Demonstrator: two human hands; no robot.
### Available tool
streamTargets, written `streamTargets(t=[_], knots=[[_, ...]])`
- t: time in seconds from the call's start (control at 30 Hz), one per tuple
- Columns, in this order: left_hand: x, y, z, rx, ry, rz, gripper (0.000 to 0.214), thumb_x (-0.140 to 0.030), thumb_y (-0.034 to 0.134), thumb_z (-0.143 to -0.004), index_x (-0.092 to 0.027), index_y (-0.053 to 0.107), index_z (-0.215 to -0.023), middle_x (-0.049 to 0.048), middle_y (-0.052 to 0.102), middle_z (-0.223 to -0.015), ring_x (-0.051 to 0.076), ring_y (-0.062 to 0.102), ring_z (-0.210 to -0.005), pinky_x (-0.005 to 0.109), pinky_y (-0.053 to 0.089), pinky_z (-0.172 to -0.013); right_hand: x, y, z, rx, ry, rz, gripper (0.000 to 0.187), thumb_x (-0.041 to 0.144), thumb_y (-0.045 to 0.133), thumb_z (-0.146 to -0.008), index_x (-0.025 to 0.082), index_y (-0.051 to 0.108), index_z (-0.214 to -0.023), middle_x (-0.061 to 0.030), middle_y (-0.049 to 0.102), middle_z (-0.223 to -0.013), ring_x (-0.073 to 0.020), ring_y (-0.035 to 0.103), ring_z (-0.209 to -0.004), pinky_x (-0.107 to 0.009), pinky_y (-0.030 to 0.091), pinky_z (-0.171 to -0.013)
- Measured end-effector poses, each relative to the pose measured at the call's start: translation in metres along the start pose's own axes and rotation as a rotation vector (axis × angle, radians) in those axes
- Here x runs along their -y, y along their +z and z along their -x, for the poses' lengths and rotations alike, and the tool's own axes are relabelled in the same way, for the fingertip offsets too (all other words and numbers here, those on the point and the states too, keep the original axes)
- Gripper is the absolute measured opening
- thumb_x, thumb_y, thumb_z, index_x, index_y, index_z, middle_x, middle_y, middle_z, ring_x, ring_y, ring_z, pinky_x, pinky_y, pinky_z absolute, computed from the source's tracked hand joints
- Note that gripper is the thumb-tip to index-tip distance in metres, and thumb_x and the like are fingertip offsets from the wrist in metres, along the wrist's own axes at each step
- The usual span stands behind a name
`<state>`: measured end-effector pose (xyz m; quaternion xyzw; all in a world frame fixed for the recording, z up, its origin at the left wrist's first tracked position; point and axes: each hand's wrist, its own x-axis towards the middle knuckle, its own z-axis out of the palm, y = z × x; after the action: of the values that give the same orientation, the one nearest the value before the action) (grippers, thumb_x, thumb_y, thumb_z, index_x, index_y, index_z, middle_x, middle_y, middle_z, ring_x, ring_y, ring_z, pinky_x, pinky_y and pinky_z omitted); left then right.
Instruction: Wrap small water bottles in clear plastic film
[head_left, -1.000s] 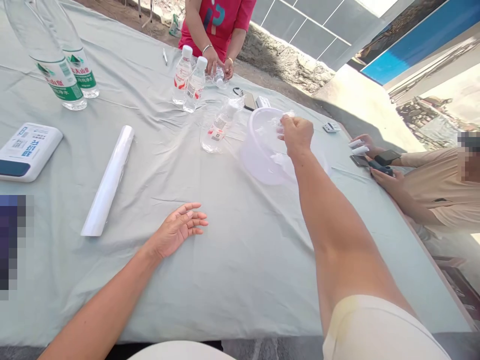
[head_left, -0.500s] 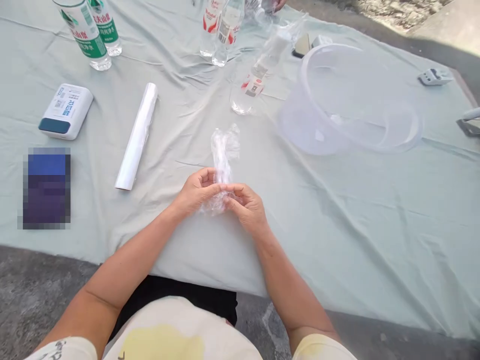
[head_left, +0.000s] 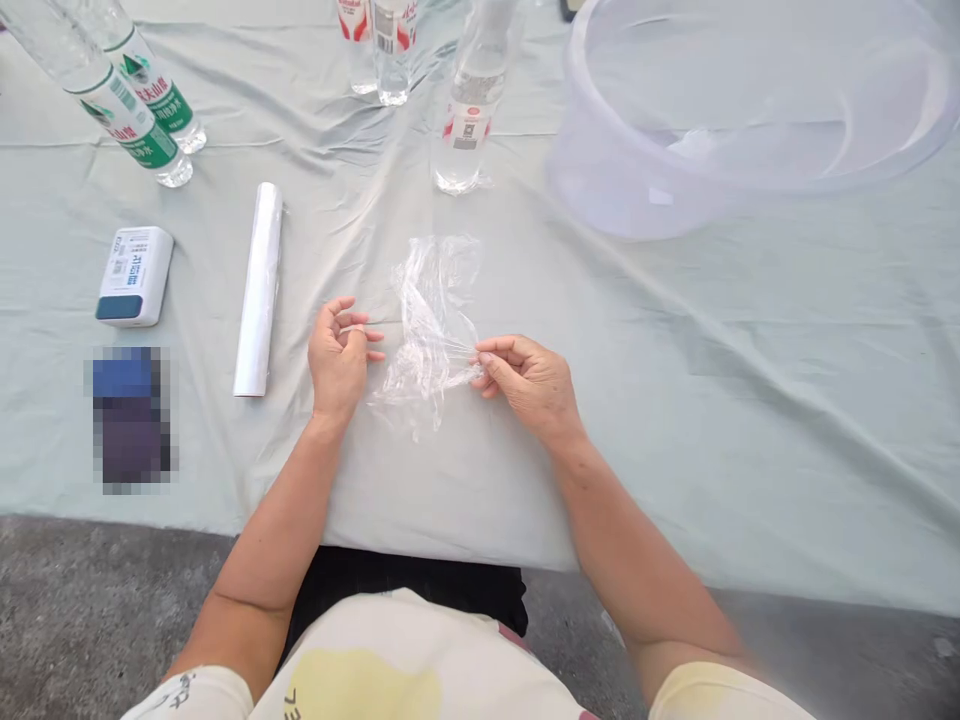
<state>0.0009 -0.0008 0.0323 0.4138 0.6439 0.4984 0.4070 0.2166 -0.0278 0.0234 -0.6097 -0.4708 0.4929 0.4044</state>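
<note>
A crumpled sheet of clear plastic film (head_left: pixel 431 330) lies on the table in front of me, thin and wrinkled. My right hand (head_left: pixel 529 385) pinches its right edge between thumb and fingertips, drawing folds toward that side. To the left of the film, my left hand (head_left: pixel 341 360) hovers with its fingers apart and slightly curled, holding nothing. Farther left rests a white roll of plastic film (head_left: pixel 259 290), lying lengthwise away from me.
A bottle (head_left: pixel 466 130), seemingly wrapped in film, stands beyond the sheet. Green-labelled water bottles (head_left: pixel 127 120) are at the back left. A translucent tub (head_left: pixel 630 190) sits at the back right. A white box-shaped device (head_left: pixel 135 275) and a blurred-out dark object (head_left: pixel 131 420) lie left.
My left hand has let go of the film and moved left. The bunched film has spread wider, and my right hand has shifted right with its edge. The view has shifted too.
</note>
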Motion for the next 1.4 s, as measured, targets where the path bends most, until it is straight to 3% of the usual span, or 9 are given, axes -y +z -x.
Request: streamTargets(t=[0.1, 0.23, 0.3, 0.57, 0.77, 0.83, 1.07, 1.27, 1.4], knots=[[-0.004, -0.001, 0.007, -0.019, 0.390, -0.242, 0.033, -0.030, 0.056, -0.091, -0.026, 0.057, -0.124, 0.0085, 0.063, -0.125, 0.024, 0.062, -0.113, 0.040, 0.051, -0.094, -0.002, 0.003, 0.002, 0.014, -0.008, 0.019, 0.022, 0.037, 0.066, -0.082, 0.019, 0.072, -0.093, -0.0041, 0.074, -0.087, -0.0161, 0.071, -0.067, -0.029, 0.059, -0.063], [-0.004, 0.004, 0.013, 0.537, 0.679, -0.546, 0.026, -0.042, 0.074, -0.082, -0.028, 0.070, -0.103, 0.0070, 0.066, -0.130, 0.033, 0.046, -0.139, 0.051, 0.023, -0.120, -0.003, 0.005, 0.003, 0.034, -0.049, 0.059, 0.023, 0.040, 0.068, -0.081, 0.020, 0.072, -0.093, -0.0030, 0.073, -0.085, -0.0161, 0.070, -0.067, -0.031, 0.060, -0.065], [0.000, 0.003, 0.011, 0.607, 0.672, -0.654, 0.019, -0.039, 0.078, -0.078, -0.027, 0.071, -0.092, 0.0075, 0.066, -0.131, 0.036, 0.042, -0.143, 0.053, 0.013, -0.122, -0.002, 0.003, 0.002, 0.020, -0.055, 0.087, 0.022, 0.038, 0.068, -0.080, 0.020, 0.073, -0.092, -0.0026, 0.072, -0.083, -0.0153, 0.068, -0.064, -0.031, 0.059, -0.064], [0.010, -0.041, -0.015, 0.140, 0.511, -0.921, 0.009, -0.019, 0.067, -0.085, -0.025, 0.067, -0.092, 0.0108, 0.066, -0.132, 0.037, 0.047, -0.138, 0.060, 0.030, -0.112, 0.013, -0.023, 0.003, 0.035, 0.086, 0.287, 0.017, 0.033, 0.066, -0.079, 0.020, 0.073, -0.087, -0.0039, 0.072, -0.082, -0.0139, 0.064, -0.059, -0.031, 0.057, -0.064], [0.011, -0.058, -0.023, -0.259, 0.459, -0.773, 0.023, -0.010, 0.057, -0.086, -0.025, 0.067, -0.101, 0.0082, 0.068, -0.119, 0.029, 0.060, -0.117, 0.049, 0.046, -0.101, 0.024, -0.054, 0.008, 0.102, 0.095, 0.584, 0.015, 0.038, 0.065, -0.081, 0.025, 0.073, -0.079, -0.0026, 0.073, -0.078, -0.0189, 0.067, -0.067, -0.031, 0.051, -0.062], [0.003, -0.053, -0.017, -0.282, 0.509, -0.710, 0.026, -0.011, 0.053, -0.090, -0.024, 0.066, -0.108, 0.0072, 0.068, -0.119, 0.026, 0.060, -0.117, 0.044, 0.046, -0.102, 0.026, -0.066, 0.010, 0.103, 0.087, 0.715, 0.019, 0.046, 0.069, -0.079, 0.028, 0.075, -0.081, -0.0030, 0.074, -0.082, -0.0222, 0.068, -0.071, -0.032, 0.048, -0.060], [-0.008, -0.033, 0.001, 0.467, 0.597, -0.676, 0.024, -0.026, 0.071, -0.087, -0.026, 0.069, -0.111, 0.0067, 0.069, -0.124, 0.029, 0.059, -0.125, 0.045, 0.035, -0.112, 0.036, -0.065, 0.021, -0.396, -0.188, 0.805, 0.021, 0.043, 0.057, -0.087, 0.027, 0.072, -0.089, -0.0061, 0.075, -0.093, -0.0247, 0.066, -0.076, -0.038, 0.047, -0.068], [0.004, -0.033, -0.001, 0.584, 0.434, -0.831, 0.080, -0.032, 0.090, -0.064, -0.028, 0.056, -0.136, 0.0144, 0.044, -0.156, 0.040, 0.030, -0.150, 0.059, 0.013, -0.122, 0.035, -0.085, 0.017, -0.236, -0.015, 1.110, 0.018, 0.042, 0.065, -0.080, 0.027, 0.068, -0.070, -0.0054, 0.072, -0.075, -0.0218, 0.057, -0.057, -0.032, 0.033, -0.051], [0.006, -0.039, 0.000, 0.671, 0.409, -0.860, 0.098, -0.034, 0.088, -0.064, -0.031, 0.041, -0.150, 0.0131, 0.030, -0.165, 0.039, 0.018, -0.155, 0.063, 0.005, -0.123, 0.042, -0.088, 0.025, -0.464, -0.066, 1.163, 0.014, 0.034, 0.061, -0.085, 0.025, 0.071, -0.090, -0.0111, 0.074, -0.090, -0.0316, 0.068, -0.077, -0.042, 0.045, -0.062]])
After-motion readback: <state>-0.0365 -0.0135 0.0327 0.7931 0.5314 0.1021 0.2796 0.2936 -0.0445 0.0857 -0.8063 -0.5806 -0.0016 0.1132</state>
